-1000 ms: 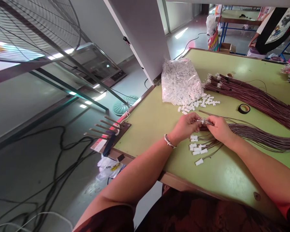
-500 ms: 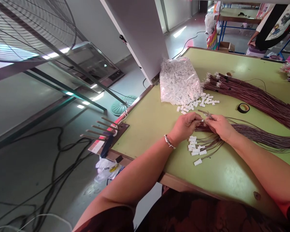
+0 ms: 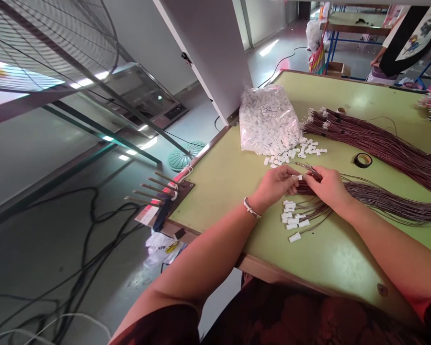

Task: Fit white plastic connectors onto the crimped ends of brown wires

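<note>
Between the fingertips of my left hand (image 3: pixel 278 184) is a small white connector housing (image 3: pixel 299 177). My right hand (image 3: pixel 326 188) pinches thin brown wires (image 3: pixel 313 171) whose bare ends fan out, and its fingertips almost meet the left ones at the housing. Whether a wire sits inside the housing is too small to tell. Below both hands lie several wires capped with white housings (image 3: pixel 292 221). A long bundle of brown wires (image 3: pixel 384 197) runs off to the right under my right wrist. Loose white housings (image 3: pixel 301 149) are scattered just beyond my hands.
A clear plastic bag of white housings (image 3: pixel 269 120) stands behind the loose ones. Another brown wire bundle (image 3: pixel 377 141) and a roll of black tape (image 3: pixel 362 160) lie to the right. A pronged rack (image 3: pixel 161 191) is fixed at the table's left edge. A co-worker's arm (image 3: pixel 384 50) shows at the far right.
The white housing in my left fingertips shows more plainly now. My right fingers have curled in closer around the wires. The view has shifted slightly.
</note>
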A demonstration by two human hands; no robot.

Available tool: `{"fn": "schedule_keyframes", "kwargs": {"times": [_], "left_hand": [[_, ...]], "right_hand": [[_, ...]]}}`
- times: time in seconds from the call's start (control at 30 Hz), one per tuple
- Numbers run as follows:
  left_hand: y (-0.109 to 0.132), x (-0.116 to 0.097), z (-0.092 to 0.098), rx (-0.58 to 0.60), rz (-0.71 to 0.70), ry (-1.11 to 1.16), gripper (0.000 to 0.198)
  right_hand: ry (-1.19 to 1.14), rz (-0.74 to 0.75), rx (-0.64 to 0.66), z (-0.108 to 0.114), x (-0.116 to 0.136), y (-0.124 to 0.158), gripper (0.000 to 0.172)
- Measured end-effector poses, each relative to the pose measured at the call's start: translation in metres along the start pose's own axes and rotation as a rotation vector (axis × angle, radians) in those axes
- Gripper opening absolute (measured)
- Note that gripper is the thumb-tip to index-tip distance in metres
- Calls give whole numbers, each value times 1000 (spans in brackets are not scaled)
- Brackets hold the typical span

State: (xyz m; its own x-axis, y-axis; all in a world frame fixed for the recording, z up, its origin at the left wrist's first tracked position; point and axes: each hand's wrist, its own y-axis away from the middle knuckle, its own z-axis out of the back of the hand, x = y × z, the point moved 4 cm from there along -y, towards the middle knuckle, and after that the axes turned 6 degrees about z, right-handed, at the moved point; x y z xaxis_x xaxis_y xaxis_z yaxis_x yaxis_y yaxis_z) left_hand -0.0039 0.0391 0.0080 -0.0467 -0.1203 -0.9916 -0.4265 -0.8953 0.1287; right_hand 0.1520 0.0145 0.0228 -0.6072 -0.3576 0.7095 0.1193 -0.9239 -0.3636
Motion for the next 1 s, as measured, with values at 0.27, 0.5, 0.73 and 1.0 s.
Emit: {"fn": "schedule_keyframes", "kwargs": {"times": [0.27,0.5,0.73,1.0], "left_hand": [[-5,1,5,45,119,247,18],[-2,-5,2,-22,-25,108,11],[-1,-2,0,-101,-159,8,8],[-2,-3,-5,-28,-118,12,11]], "right_hand": [[399,356,29,1,12,4,21],[-118,-39,91,-3,-2,-2,23],[-544,-289,113,-9,-3,-2,33],[-579,-258,123,-12,-3,1,41]]}}
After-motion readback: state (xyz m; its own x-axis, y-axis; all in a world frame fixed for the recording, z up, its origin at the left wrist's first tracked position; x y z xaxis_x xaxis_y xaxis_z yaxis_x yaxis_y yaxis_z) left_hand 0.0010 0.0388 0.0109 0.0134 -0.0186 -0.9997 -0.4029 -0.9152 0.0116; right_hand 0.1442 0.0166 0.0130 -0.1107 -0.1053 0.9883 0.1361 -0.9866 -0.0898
